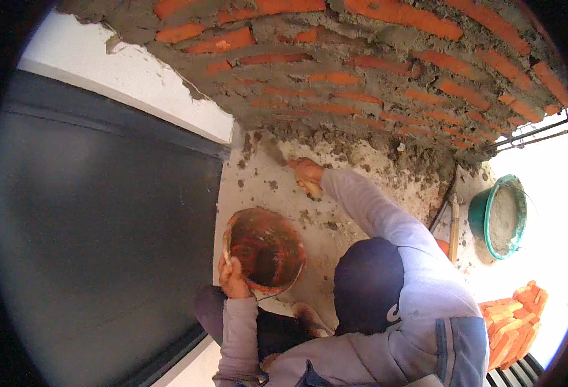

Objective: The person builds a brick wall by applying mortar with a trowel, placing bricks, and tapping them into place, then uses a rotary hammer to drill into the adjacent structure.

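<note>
My right hand (306,171) is closed around the handle of a trowel (273,152). Its grey blade lies low over the mortar-spattered floor, close to the foot of the brick wall (335,79). With my left hand (233,278) I grip the near left rim of a bucket (297,248). The bucket is orange-red and smeared inside, and its mouth tilts toward me. Its bottom is dark, so the contents are hard to make out. Both my knees are bent beside it, in dark trousers.
A dark door panel (103,213) fills the left side, under a white ledge (129,80). To the right stands a green tub (479,213) of grey mortar. A wooden handle (454,229) leans nearby. Orange bricks (513,322) are stacked at lower right; rebar (542,134) juts out beyond the wall.
</note>
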Available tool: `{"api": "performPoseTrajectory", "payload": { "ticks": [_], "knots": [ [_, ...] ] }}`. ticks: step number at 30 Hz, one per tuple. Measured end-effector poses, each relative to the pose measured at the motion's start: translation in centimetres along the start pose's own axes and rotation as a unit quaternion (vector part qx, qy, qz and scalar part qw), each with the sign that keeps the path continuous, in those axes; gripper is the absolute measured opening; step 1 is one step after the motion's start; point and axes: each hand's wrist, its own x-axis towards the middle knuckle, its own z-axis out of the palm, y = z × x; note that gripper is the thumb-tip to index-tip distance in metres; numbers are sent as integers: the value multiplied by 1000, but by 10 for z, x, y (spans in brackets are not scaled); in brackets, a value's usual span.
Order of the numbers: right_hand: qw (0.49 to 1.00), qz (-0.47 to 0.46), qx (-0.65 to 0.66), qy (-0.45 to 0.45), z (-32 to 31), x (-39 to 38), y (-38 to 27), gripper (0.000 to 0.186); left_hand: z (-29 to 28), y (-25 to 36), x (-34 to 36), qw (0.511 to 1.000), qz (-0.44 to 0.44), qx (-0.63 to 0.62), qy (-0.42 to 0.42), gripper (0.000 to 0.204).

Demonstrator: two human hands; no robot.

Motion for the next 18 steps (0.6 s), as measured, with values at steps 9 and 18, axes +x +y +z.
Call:
{"api": "performPoseTrajectory", "payload": {
  "ticks": [9,18],
  "knots": [
    [977,-8,102,185,6,-108,106,26,-22,59,-7,990,67,-72,104,42],
    [981,83,62,-161,105,26,2,37,-49,59,-27,980,117,-44,154,49]
  ]
}}
